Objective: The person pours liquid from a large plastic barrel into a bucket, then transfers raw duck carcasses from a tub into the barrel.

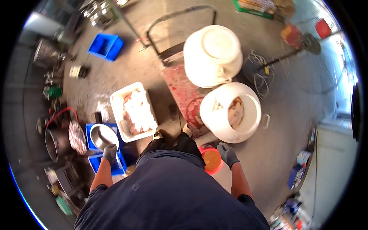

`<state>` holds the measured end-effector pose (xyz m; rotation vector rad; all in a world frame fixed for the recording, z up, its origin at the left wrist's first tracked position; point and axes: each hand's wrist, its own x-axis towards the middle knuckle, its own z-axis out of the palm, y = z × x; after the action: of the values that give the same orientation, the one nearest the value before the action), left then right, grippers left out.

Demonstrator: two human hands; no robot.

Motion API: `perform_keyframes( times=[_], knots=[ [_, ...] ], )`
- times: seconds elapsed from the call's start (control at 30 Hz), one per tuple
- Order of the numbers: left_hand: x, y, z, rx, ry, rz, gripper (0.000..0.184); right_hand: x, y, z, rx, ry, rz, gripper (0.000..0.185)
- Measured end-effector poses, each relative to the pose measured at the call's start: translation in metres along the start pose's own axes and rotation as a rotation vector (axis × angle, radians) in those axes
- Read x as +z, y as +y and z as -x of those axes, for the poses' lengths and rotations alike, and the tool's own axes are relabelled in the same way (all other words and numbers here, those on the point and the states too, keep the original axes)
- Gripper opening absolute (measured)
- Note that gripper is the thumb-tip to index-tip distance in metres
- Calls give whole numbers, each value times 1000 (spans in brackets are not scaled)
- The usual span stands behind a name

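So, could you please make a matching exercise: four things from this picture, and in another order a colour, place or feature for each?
Things:
1. bowl
2. bucket
3. tub
4. cart

Descriptions:
A. red rim, orange inside
B. has a handlebar
C. next to the left hand
D. white and rectangular

Pairs: 1-C, 2-A, 3-D, 4-B

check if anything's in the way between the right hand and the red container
Nothing visible is: the right hand is close beside the red container, near its rim. Whether they touch, this view doesn't show.
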<state>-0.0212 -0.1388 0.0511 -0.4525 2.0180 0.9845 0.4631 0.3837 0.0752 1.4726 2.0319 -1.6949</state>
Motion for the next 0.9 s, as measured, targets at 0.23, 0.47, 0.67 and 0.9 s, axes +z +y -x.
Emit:
perform_keyframes(
  times=[0.23, 0.47, 0.67, 0.9],
  knots=[
    [13, -20, 80, 78, 25, -173, 38, 46, -87, -65, -79, -156, 465, 50],
    [-54, -101, 43, -32, 47, -86, 36, 136, -198, -99, -158, -136, 541, 48],
    [-125, -143, -46, -93, -74, -160, 35, 290, -185, -128, -60, -198, 417, 45],
    [-157, -182, -129, -3, 137, 414, 34, 486, -81, -223, 17, -699, 763, 62]
  ],
)
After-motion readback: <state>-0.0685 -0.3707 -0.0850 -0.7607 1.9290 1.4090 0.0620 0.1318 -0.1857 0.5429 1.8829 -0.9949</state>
